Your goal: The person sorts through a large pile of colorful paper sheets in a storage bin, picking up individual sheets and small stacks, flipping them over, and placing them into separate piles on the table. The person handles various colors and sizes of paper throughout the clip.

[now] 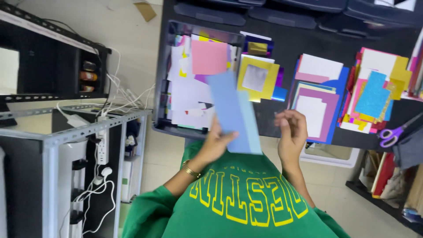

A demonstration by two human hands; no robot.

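Observation:
My left hand (215, 143), with a gold bracelet on the wrist, grips the lower end of a long blue paper sheet (231, 108). A lighter blue sheet (252, 132) lies against it. Both are held up, tilted, over the front edge of the black table (286, 48). My right hand (291, 132) hovers just right of the sheets with loosely curled fingers, apart from them, and nothing shows in it. Behind the sheets stands a dark tray (161, 79) full of loose papers, with a pink square (209, 57) on top.
A gold paper frame (257, 77) and stacks of coloured and glitter paper (319, 97) (374, 92) cover the table. Purple-handled scissors (391, 135) lie at the right edge. A metal shelf (88, 128) with a power strip (102, 147) and cables stands on the left.

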